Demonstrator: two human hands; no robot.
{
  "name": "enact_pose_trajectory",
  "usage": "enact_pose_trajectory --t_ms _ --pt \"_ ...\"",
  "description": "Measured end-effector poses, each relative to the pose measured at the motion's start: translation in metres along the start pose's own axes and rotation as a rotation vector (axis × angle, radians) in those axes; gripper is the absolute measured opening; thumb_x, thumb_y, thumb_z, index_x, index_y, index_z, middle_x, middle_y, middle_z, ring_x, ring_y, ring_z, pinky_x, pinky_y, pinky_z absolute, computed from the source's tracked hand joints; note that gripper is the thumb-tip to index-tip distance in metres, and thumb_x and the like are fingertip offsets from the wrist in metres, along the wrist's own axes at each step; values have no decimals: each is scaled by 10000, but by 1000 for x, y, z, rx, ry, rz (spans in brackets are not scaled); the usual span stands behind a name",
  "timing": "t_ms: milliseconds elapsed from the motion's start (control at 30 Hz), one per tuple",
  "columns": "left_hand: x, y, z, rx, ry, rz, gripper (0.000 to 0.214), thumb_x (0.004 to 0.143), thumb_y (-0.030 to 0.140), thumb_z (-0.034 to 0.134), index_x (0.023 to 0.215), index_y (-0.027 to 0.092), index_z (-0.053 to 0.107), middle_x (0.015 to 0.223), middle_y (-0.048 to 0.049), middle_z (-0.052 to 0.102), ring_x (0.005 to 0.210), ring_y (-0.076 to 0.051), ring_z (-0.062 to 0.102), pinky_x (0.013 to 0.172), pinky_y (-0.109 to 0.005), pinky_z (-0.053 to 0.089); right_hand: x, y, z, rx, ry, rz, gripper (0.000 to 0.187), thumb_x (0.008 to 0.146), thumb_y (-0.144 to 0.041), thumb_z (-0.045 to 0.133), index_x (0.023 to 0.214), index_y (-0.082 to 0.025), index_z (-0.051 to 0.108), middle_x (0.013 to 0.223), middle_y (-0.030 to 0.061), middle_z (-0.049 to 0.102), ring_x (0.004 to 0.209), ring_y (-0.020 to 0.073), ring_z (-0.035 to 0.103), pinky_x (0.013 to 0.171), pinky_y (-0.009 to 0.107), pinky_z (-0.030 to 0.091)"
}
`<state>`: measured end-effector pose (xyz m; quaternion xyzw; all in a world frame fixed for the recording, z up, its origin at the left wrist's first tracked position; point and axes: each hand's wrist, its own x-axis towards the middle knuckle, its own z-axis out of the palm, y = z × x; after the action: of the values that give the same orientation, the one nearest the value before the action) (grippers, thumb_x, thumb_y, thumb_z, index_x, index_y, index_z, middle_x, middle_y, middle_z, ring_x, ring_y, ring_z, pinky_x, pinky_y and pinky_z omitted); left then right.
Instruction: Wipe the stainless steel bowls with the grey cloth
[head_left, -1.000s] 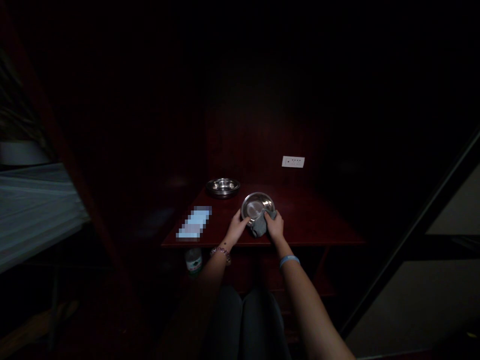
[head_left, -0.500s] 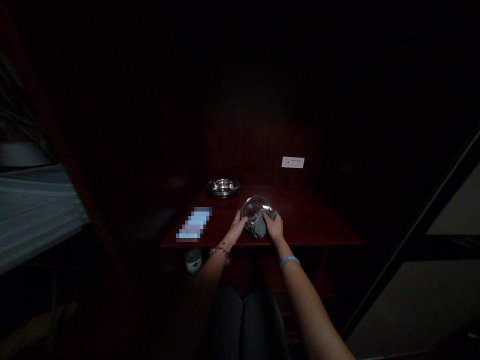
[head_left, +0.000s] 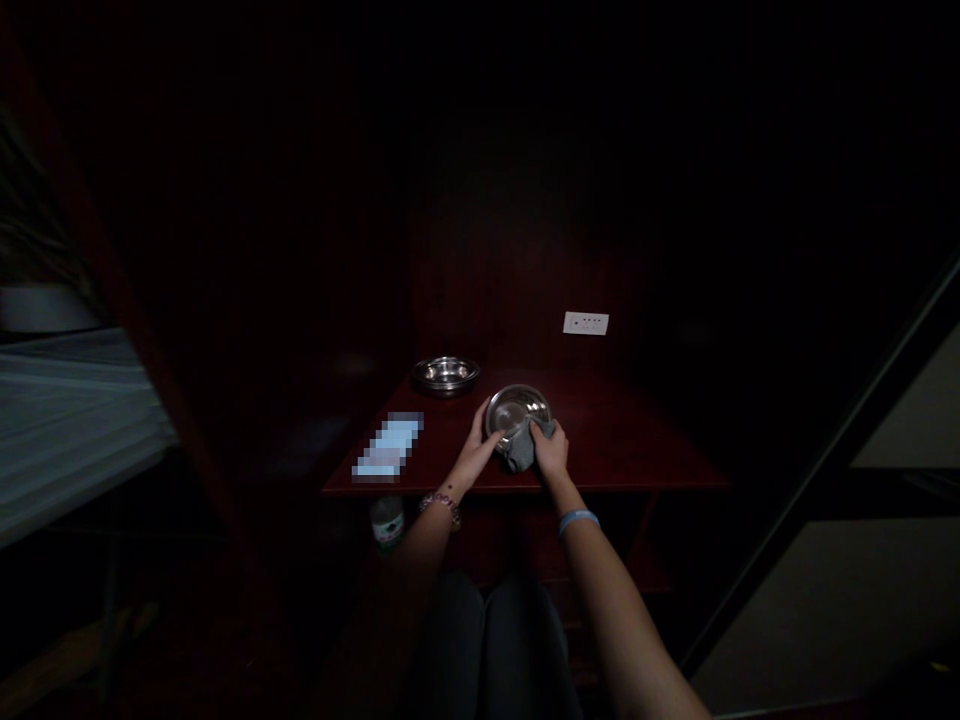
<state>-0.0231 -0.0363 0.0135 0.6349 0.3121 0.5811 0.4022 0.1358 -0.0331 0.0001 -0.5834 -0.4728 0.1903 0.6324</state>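
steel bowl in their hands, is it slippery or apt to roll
The stainless steel bowl looks thin and shallow, so probably light for its size and not fragile. Its polished surface is likely slippery, though the grey cloth under the right hand should help grip. Stood on its round rim, it could roll.

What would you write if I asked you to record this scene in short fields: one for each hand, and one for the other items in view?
left hand: holding the rim of a stainless steel bowl
right hand: holding a grey cloth against the bowl
other items: smaller steel bowl on a dark red wooden table; white wall socket panel; plastic bottle below the table edge
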Motion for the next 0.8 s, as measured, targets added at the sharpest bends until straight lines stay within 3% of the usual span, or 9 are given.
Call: enact_pose_trajectory --t_ms 267,567,800 --pt "-2 -5 7 102 -76 25 741 736 364 679 1364 146 350 1359 -140 504 1282 -230 457 1129 -367 285 0 1 -1 14 19 -4 262 759 -416 608 883 -186 626 900 80 711 825 205 661 708 254 468" --pt "4 -11 5 67 7 -54 603 747 212 592 1322 152 422 1321 -109 555 1240 -210 499 1133 -377 277 -2 0 -1 6 17 -18 257 769 -402 594 914 -192 626 932 81 711 847 199 658 743 256 472" --pt "5 -8 3 26 55 -134 431 744 184 532 1172 146 565 1196 -85 641 1153 -216 558 1082 -389 341 0 2 1 21 9 -32 240 758 -379 605 899 -187 635 906 75 712 813 193 656 734 255 473"
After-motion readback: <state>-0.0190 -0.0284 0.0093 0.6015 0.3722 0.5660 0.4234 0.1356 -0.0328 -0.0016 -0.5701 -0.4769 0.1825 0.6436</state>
